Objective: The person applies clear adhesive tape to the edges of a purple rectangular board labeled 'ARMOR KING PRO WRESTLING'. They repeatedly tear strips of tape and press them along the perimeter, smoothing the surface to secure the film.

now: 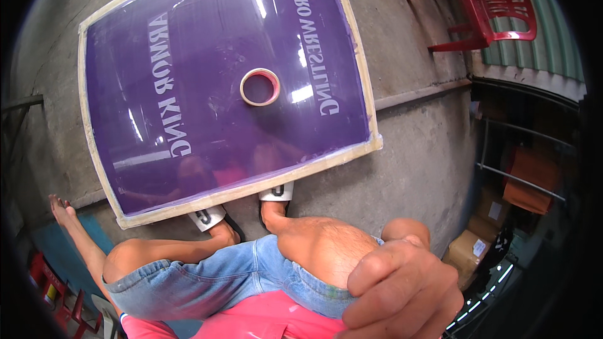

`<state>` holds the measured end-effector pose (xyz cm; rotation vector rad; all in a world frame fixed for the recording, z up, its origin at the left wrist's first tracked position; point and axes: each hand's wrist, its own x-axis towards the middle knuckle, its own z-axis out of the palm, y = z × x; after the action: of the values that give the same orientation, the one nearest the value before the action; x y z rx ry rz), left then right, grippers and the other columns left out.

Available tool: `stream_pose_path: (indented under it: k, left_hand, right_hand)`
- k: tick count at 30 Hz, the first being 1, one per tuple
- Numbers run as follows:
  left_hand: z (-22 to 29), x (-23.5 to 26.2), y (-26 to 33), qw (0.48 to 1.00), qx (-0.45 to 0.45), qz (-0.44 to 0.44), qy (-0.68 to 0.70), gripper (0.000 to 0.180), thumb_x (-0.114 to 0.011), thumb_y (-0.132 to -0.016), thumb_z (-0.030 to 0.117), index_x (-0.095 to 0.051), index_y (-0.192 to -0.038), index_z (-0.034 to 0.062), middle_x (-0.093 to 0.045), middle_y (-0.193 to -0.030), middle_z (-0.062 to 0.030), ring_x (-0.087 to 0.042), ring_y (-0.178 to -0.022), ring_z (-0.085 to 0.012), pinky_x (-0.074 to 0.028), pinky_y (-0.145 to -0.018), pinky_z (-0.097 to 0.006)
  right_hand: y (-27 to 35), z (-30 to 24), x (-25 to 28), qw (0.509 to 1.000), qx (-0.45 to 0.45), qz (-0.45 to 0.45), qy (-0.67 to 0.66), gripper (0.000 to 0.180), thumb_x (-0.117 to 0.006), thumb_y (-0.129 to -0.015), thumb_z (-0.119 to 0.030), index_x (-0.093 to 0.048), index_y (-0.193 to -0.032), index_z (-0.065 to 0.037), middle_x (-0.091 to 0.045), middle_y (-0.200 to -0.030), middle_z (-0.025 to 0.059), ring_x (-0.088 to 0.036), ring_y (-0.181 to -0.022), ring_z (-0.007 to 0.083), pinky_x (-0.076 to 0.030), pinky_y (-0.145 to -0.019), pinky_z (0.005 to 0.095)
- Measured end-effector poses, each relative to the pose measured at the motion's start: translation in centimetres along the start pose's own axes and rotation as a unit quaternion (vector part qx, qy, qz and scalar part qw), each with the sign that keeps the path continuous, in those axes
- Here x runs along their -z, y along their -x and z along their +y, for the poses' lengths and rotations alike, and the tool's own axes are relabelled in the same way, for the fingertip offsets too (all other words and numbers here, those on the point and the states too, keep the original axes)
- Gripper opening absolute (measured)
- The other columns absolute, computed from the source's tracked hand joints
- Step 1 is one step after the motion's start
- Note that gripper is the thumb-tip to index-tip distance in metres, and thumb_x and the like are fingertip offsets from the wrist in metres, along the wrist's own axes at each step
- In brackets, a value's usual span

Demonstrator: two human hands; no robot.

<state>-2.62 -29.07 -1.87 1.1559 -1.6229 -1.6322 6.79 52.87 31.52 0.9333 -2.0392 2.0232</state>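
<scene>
A wooden-framed screen-printing screen [220, 37] with purple mesh and pale mirrored lettering lies flat in front of my knees. On its mesh, right of the middle, rests a roll of tape [244, 91], tan outside and pinkish inside. My left hand [61, 209] is held out at the far left, beyond the screen's near left corner, fingers stretched and holding nothing visible. Close to the camera, above my right thigh, my right hand [402, 289] has its fingers curled together. Whatever they may hold is hidden.
A red plastic chair [487, 6] stands at the upper right beside a green corrugated wall [553, 25]. Cardboard boxes [468, 254] and a metal rack [524, 179] are on the right. Red plastic furniture [56, 295] shows at the lower left. The floor is concrete [421, 150].
</scene>
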Motion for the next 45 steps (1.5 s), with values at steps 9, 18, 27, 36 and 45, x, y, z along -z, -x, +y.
stream_pose_path:
  k: [9,18,27,36,45]
  left_hand:
    - [1.0,-1.0,9.1,0.94,-0.04,-0.252,-0.227,0.01,-0.07,-0.094,0.021,-0.068,-0.101,0.0141,-0.065,-0.093,0.0071,-0.054,-0.084,-0.0053,-0.035,-0.073,-0.024]
    - [-2.3,-1.5,24.4,0.86,0.116,-0.343,-0.359,0.017,-0.078,-0.087,0.018,-0.065,-0.083,0.0088,-0.057,-0.073,0.0061,-0.045,-0.063,-0.0035,-0.033,-0.058,-0.021]
    - [-2.7,-2.4,28.0,0.871,0.038,-0.272,-0.407,0.019,-0.081,-0.082,0.014,-0.066,-0.074,0.0052,-0.057,-0.07,0.0064,-0.047,-0.065,-0.0044,-0.036,-0.06,-0.021]
    - [-2.8,-3.6,28.6,0.878,0.035,-0.265,-0.396,0.02,-0.084,-0.076,0.013,-0.067,-0.072,0.0024,-0.06,-0.067,0.0037,-0.048,-0.06,-0.0047,-0.038,-0.055,-0.022]
    - [-4.1,-2.7,27.3,0.877,0.025,-0.281,-0.388,0.019,-0.083,-0.08,0.012,-0.068,-0.076,0.0022,-0.063,-0.073,0.0023,-0.052,-0.067,-0.0059,-0.041,-0.063,-0.022]
  right_hand:
    - [12.0,9.3,7.8,0.87,-0.327,0.368,-0.04,0.012,-0.069,-0.081,-0.007,-0.063,-0.091,-0.004,-0.059,-0.082,0.0023,-0.048,-0.072,0.0122,-0.041,-0.069,0.0265]
    - [28.2,17.7,12.9,0.664,-0.621,0.381,0.17,0.017,-0.079,-0.083,-0.022,-0.066,-0.08,-0.012,-0.06,-0.076,-0.0075,-0.045,-0.067,0.0019,-0.035,-0.063,0.0207]
    - [30.0,20.6,12.0,0.662,-0.607,0.379,0.223,0.016,-0.081,-0.082,-0.018,-0.071,-0.082,-0.006,-0.059,-0.073,-0.0056,-0.049,-0.068,0.0052,-0.038,-0.061,0.0224]
    - [32.1,21.0,13.4,0.659,-0.617,0.375,0.21,0.016,-0.079,-0.084,-0.02,-0.071,-0.086,-0.007,-0.059,-0.075,-0.0089,-0.044,-0.066,0.0017,-0.031,-0.058,0.0208]
    - [31.4,21.7,12.6,0.655,-0.604,0.373,0.26,0.016,-0.081,-0.08,-0.017,-0.072,-0.083,-0.004,-0.065,-0.077,-0.0034,-0.054,-0.074,0.0063,-0.043,-0.07,0.0225]
